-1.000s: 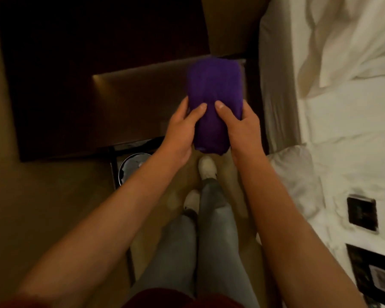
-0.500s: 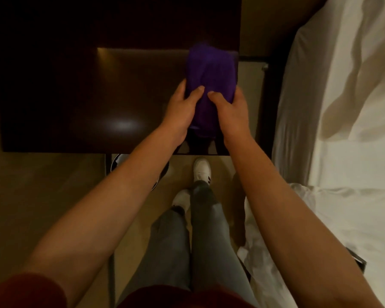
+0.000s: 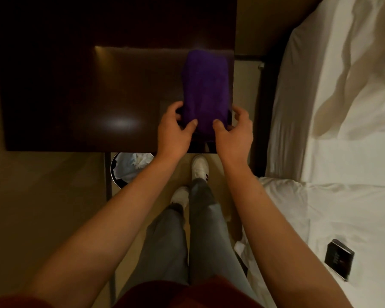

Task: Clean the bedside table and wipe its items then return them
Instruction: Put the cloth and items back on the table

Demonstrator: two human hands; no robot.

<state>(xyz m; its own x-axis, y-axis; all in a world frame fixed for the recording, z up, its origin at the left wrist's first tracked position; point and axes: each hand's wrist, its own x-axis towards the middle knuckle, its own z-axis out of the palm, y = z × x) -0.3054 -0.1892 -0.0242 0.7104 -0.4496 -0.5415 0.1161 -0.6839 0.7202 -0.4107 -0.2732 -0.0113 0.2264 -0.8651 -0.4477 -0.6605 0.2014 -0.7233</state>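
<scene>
A: Start at the left. What room is there on the bedside table (image 3: 76, 96)?

B: Its dark top runs bare from the left edge across to the cloth, with one glare spot near the front edge. The front edge cuts straight across, and the floor shows below it.

A: And the purple cloth (image 3: 206, 90)?

B: It lies folded on the right part of the table, its right side close along the table's right edge. The long axis runs from the back of the table toward the person, far end near the back edge, near end between the hands.

A: The hands?

B: The left hand (image 3: 173, 132) grips the cloth's near left corner, thumb on top, fingers curled at the side. The right hand (image 3: 233, 130) pinches the near right corner, thumb on top, fingers curled by the table's right edge.

A: Any containers?

B: A round waste bin (image 3: 120, 181) stands on the floor under the table's front edge, partly hidden by the left forearm. Crumpled white paper (image 3: 140, 161) lies in it.

A: Further right?

B: A narrow gap, then the bed (image 3: 342, 152) with rumpled white sheets. A small dark box (image 3: 339, 260) lies on it, near the right forearm.
</scene>
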